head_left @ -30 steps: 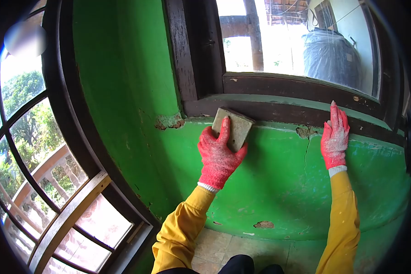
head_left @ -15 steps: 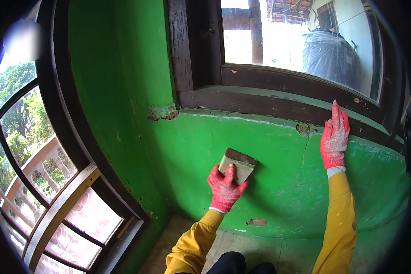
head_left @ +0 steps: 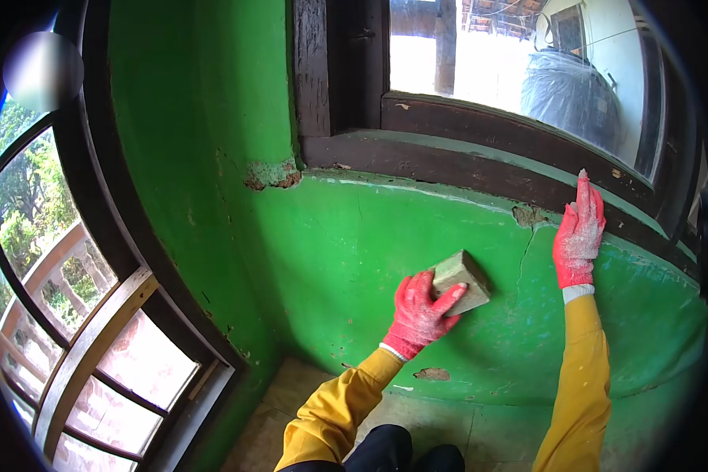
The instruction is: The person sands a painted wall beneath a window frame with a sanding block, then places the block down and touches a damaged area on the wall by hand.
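My left hand (head_left: 422, 311), in a dusty red glove, grips a flat rectangular block (head_left: 461, 282) against the green wall (head_left: 354, 236) below the window. Its thumb lies across the block's face. To the right, my right hand (head_left: 579, 236), in a matching glove, rests with fingers stretched out on the wall and the lower edge of the dark window frame (head_left: 480, 161). Nothing is held in it. A chipped patch (head_left: 529, 216) with a crack running down from it lies just left of that hand.
A dark-framed glass pane (head_left: 23, 204) with a wooden bar (head_left: 94, 350) across it stands at the left. Chipped plaster (head_left: 272, 175) shows at the wall corner, another chip (head_left: 432, 374) low down. Tiled floor (head_left: 291, 385) lies below.
My left hand has moved down from the window ledge and then right and slightly up along the wall, with the block turned in its grip. My right hand stays nearly in place.
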Tool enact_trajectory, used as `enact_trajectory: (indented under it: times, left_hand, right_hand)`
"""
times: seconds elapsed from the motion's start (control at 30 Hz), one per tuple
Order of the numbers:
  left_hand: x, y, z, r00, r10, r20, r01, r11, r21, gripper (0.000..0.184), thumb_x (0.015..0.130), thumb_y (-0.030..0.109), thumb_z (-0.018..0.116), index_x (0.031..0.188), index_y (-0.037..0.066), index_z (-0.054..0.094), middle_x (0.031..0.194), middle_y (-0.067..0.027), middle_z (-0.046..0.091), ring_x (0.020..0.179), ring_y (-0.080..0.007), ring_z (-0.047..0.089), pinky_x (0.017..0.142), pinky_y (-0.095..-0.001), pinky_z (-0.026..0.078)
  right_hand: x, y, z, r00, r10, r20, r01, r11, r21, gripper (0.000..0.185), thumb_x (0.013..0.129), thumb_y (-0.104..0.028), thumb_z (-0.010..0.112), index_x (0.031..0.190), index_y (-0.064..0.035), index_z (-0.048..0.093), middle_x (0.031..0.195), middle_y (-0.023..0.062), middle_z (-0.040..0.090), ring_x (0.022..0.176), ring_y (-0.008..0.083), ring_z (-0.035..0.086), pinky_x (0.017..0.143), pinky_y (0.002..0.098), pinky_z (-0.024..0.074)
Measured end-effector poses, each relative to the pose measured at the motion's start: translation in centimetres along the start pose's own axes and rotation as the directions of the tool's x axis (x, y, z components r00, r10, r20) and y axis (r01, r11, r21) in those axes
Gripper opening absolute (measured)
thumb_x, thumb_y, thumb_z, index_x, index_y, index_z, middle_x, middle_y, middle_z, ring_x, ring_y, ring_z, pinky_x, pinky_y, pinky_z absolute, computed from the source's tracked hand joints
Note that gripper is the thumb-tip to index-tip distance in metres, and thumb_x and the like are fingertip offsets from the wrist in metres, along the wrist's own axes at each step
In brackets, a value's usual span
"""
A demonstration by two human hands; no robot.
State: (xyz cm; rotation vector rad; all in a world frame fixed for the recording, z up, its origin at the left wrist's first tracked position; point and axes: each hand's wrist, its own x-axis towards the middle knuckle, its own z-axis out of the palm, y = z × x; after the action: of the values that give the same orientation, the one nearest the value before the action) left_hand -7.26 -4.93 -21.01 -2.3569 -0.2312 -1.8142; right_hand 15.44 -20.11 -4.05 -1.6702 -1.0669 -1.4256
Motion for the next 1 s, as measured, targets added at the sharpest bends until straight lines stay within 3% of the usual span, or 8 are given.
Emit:
enact_trajectory:
  times: [0.13,0.23,0.3,0.43,0.5,0.8,0.97,1.0]
  left_hand:
    - [2.1,-3.9,-2.9,0.935,-0.298,-0.194,0.322,0.94,0.111,0.097,0.06,0.038,0.09,0.143,0.012,0.047,0.132,-0.0318,0.043,0.113,-0.0473,0.05,0.091,-0.0568,0.045]
    - [7.1,-7.3,-5.2,0.612,-0.665,-0.428,0.744,0.668,0.026,0.102,0.071,0.034,0.086,0.154,0.013,0.03,0.134,-0.0318,0.039,0.117,-0.0461,0.045,0.098,-0.0523,0.042]
    - [5.7,-7.6,-4.3,0.684,-0.532,-0.499,0.657,0.747,0.104,0.103,0.071,0.032,0.086,0.155,0.014,0.029,0.134,-0.0326,0.038,0.117,-0.0469,0.045,0.098,-0.0545,0.041]
    - [-4.8,-3.6,-0.6,0.911,-0.361,-0.2,0.393,0.907,0.15,0.103,0.062,0.038,0.091,0.146,0.013,0.036,0.131,-0.0333,0.041,0.114,-0.0492,0.047,0.09,-0.058,0.043]
    - [-6.5,-2.9,-1.4,0.87,-0.48,-0.108,0.491,0.865,0.107,0.105,0.062,0.038,0.091,0.147,0.013,0.035,0.131,-0.0317,0.042,0.113,-0.0479,0.048,0.09,-0.0575,0.043]
    - [3.8,-6.2,-3.3,0.737,-0.474,-0.482,0.59,0.799,0.118,0.111,0.064,0.036,0.091,0.153,0.018,0.027,0.13,-0.0323,0.042,0.114,-0.0475,0.047,0.091,-0.0583,0.042]
    - [-12.1,-1.1,1.9,0.815,-0.519,-0.259,0.539,0.842,0.008,0.111,0.063,0.035,0.091,0.152,0.019,0.027,0.128,-0.0317,0.044,0.109,-0.0481,0.05,0.086,-0.0585,0.045]
    - [-10.8,-0.6,1.0,0.803,-0.565,-0.191,0.586,0.807,0.076,0.118,0.064,0.036,0.09,0.156,0.018,0.018,0.134,-0.0348,0.037,0.117,-0.0505,0.044,0.095,-0.0598,0.04]
  right_hand:
    - [0.2,0.7,0.2,1.0,0.012,0.001,-0.012,1.0,0.0,0.066,0.089,-0.005,0.058,0.152,-0.0136,0.041,0.138,0.0145,0.054,0.13,0.0344,0.048,0.108,0.0483,0.0375]
    - [0.2,0.7,0.6,1.0,0.001,0.003,-0.001,1.0,-0.018,0.065,0.089,-0.005,0.057,0.152,-0.0134,0.041,0.139,0.0152,0.054,0.131,0.0352,0.047,0.109,0.0482,0.0368]
    - [0.4,0.7,0.6,1.0,0.019,0.01,-0.019,0.999,0.03,0.064,0.09,-0.005,0.057,0.152,-0.0131,0.041,0.14,0.0154,0.053,0.13,0.0363,0.047,0.109,0.048,0.0368]
    - [0.2,0.9,0.8,0.999,-0.022,-0.03,0.021,0.999,-0.024,0.064,0.09,-0.004,0.056,0.152,-0.0127,0.042,0.136,0.0146,0.056,0.129,0.0359,0.048,0.108,0.0471,0.0382]
    - [0.3,0.8,0.4,1.0,0.012,-0.02,-0.011,0.998,0.056,0.064,0.09,-0.004,0.057,0.152,-0.0125,0.042,0.136,0.0152,0.056,0.129,0.0363,0.048,0.109,0.0477,0.0379]
    - [0.5,0.1,0.1,1.0,-0.027,-0.016,0.026,0.999,-0.026,0.06,0.09,-0.005,0.055,0.149,-0.0105,0.046,0.134,0.0177,0.056,0.126,0.0363,0.05,0.106,0.046,0.0407]
    - [0.7,0.8,0.2,1.0,0.023,-0.001,-0.022,1.0,0.013,0.059,0.09,-0.004,0.055,0.148,-0.0103,0.046,0.134,0.018,0.056,0.125,0.0367,0.051,0.106,0.046,0.0404]
    - [0.6,0.9,0.3,0.999,-0.026,-0.024,0.025,1.0,-0.014,0.059,0.09,-0.003,0.055,0.148,-0.0102,0.047,0.133,0.018,0.057,0.124,0.0365,0.052,0.107,0.046,0.0404]
